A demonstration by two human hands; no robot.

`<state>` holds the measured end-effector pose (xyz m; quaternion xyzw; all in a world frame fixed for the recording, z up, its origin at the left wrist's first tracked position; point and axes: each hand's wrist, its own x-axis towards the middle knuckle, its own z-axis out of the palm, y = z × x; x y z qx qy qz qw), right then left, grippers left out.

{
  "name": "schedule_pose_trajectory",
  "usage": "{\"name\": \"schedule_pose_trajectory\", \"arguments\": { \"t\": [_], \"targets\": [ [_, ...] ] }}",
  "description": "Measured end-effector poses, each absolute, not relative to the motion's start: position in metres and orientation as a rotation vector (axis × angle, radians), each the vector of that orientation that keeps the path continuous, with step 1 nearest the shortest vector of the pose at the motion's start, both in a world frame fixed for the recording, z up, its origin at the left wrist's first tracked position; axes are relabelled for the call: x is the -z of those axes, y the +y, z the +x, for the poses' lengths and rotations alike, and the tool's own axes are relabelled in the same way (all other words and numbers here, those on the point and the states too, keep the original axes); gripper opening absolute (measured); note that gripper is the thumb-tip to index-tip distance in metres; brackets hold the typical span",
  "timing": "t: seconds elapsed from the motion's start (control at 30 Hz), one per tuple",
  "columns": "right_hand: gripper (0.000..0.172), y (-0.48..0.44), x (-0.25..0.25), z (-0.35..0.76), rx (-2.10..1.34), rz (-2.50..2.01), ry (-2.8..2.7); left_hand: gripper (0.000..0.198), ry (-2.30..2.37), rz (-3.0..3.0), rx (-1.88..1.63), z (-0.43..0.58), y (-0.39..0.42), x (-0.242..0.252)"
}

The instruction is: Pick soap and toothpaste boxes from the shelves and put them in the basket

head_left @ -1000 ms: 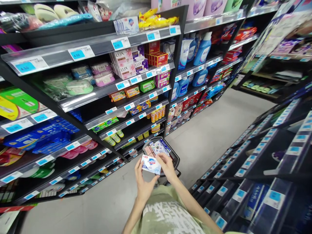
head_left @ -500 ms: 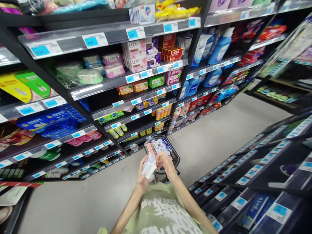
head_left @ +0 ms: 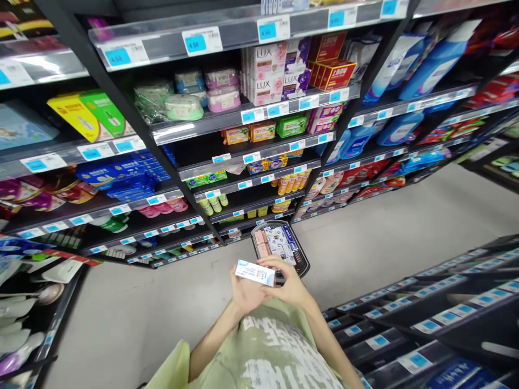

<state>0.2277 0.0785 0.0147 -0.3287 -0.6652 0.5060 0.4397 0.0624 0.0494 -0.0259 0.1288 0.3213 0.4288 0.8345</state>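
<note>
A small white and light-blue soap box (head_left: 255, 272) is held between my two hands, with small print on the side that faces up. My left hand (head_left: 246, 296) is closed around its left end, the palm beneath it and the thumb at the edge. At the other end, my right hand (head_left: 291, 285) grips the box between fingers and thumb. Just beyond them a black shopping basket (head_left: 305, 266) stands on the floor. In it lie pink boxes (head_left: 261, 244) and several white and blue boxes (head_left: 280, 241).
Shelves ahead carry LUX soap boxes (head_left: 265, 73), wrapped soap bars (head_left: 263, 131) and blue detergent bottles (head_left: 436, 65). Grey floor (head_left: 365, 232) runs along the aisle. A dark shelf rack (head_left: 425, 302) with price tags flanks the right, and a low display (head_left: 67, 294) stands at left.
The soap box has been turned from upright and slanted to lying nearly level, with its printed side up. My right hand has come onto its right end. The view has shifted left.
</note>
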Motion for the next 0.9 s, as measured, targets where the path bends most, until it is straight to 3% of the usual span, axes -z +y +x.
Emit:
{"name": "schedule_pose_trajectory", "arguments": {
  "t": [0.33,0.5,0.63,0.8,0.9],
  "targets": [
    [0.039,0.081,-0.002,0.232,-1.336,-0.824,-1.556,0.086,0.638,0.328,-1.038,0.062,0.045,0.03],
    [0.06,0.083,0.012,0.232,-1.425,-0.883,-1.323,0.107,0.668,0.679,-1.077,0.066,0.043,0.024],
    [0.06,0.083,0.01,0.231,-1.485,-0.861,-1.305,0.116,0.807,0.906,-1.15,0.068,0.047,0.014],
    [0.114,0.079,-0.006,0.234,-1.645,-0.635,-1.358,0.121,0.848,1.095,-1.284,0.072,0.046,0.019],
    [0.123,0.077,-0.012,0.238,-1.631,-0.604,-1.392,0.125,0.938,1.2,-1.275,0.075,0.042,0.03]
  ]
}}
